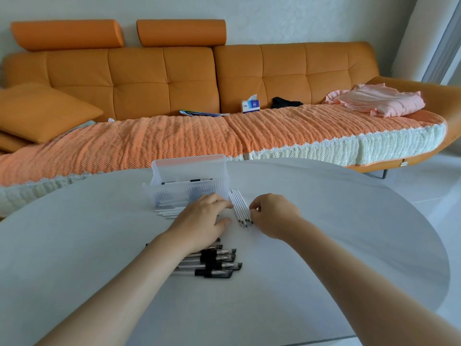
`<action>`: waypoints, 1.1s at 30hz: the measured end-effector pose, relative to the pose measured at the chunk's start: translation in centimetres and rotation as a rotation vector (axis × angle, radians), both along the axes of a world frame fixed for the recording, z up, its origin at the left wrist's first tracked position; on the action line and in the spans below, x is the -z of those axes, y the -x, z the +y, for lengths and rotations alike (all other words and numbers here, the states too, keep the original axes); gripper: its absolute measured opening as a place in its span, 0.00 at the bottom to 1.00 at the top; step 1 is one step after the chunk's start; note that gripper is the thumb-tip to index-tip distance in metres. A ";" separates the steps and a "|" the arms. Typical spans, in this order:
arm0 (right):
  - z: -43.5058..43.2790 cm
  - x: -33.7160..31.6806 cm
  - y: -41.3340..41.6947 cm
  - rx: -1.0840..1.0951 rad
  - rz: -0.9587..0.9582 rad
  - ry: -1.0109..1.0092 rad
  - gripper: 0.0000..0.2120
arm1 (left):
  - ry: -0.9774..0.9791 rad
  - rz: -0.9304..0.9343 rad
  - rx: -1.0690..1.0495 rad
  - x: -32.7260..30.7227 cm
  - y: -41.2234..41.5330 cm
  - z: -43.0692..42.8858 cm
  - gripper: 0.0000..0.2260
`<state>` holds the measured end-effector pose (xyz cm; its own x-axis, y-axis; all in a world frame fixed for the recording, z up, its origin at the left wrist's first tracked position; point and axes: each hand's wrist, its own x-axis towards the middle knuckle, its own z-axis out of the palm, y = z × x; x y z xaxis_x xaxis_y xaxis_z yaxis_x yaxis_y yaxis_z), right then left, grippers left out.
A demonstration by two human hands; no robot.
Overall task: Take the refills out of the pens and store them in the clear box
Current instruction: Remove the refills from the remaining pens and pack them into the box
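A clear box (189, 181) with its lid raised stands on the white table (324, 233), with a few pens or refills inside. Several thin white refills (239, 207) lie side by side just right of the box. My left hand (204, 221) rests palm down, its fingertips at the left side of that row. My right hand (274, 213) has curled fingers touching the row's right side. More white tubes (168, 212) poke out in front of the box. Several black-capped pens (214, 263) lie in a pile under my left wrist.
An orange sofa (189, 78) with a knitted orange cover runs behind the table. On it lie a tissue box (250, 104), a magazine (199, 113), a black item (284, 102) and pink cloth (376, 99). The table's round edge curves away at the right.
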<state>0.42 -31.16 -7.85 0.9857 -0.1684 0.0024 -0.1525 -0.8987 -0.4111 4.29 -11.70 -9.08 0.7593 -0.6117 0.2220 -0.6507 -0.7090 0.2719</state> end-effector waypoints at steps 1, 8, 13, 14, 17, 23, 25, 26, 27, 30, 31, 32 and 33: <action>0.1 -0.1 0.0 -0.001 -0.004 0.022 0.12 | 0.002 0.000 -0.010 -0.2 0.1 0.6 0.16; 3.9 -1.4 0.7 -0.256 -0.096 0.037 0.13 | 0.004 0.072 -0.109 -1.1 1.3 6.1 0.09; 6.8 -1.4 1.3 -0.464 0.025 0.051 0.11 | -0.023 0.119 -0.136 -0.9 2.2 8.7 0.06; 7.0 -1.3 1.3 -0.475 0.034 0.071 0.11 | -0.032 0.120 -0.136 -0.8 2.3 9.1 0.06; 7.2 -1.0 1.1 -0.486 0.020 0.117 0.10 | -0.038 0.132 -0.134 -0.6 2.3 9.9 0.06; 6.9 -0.3 0.8 -0.462 -0.070 0.071 0.06 | -0.052 0.132 -0.113 -0.6 2.3 10.1 0.11; 6.9 -0.2 0.7 -0.457 -0.096 -0.003 0.04 | -0.031 0.129 -0.106 -0.6 2.3 9.9 0.11; 6.9 -0.2 0.7 -0.455 -0.104 -0.035 0.03 | -0.020 0.120 -0.107 -0.7 2.2 9.8 0.11; 6.9 -0.2 0.7 -0.456 -0.111 -0.057 0.03 | -0.015 0.099 -0.111 -0.8 2.2 9.7 0.10; 7.0 -0.3 0.8 -0.474 -0.118 -0.061 0.06 | -0.001 0.052 -0.124 -1.4 2.2 9.4 0.09; 7.1 -0.2 0.8 -0.481 -0.123 -0.051 0.07 | 0.009 0.056 -0.126 -1.6 2.3 9.2 0.09; 7.1 -0.2 0.8 -0.485 -0.132 -0.041 0.08 | 0.017 0.061 -0.129 -1.7 2.4 9.1 0.09; 7.2 -0.2 0.8 -0.489 -0.145 -0.031 0.10 | 0.019 0.062 -0.133 -1.7 2.6 8.9 0.09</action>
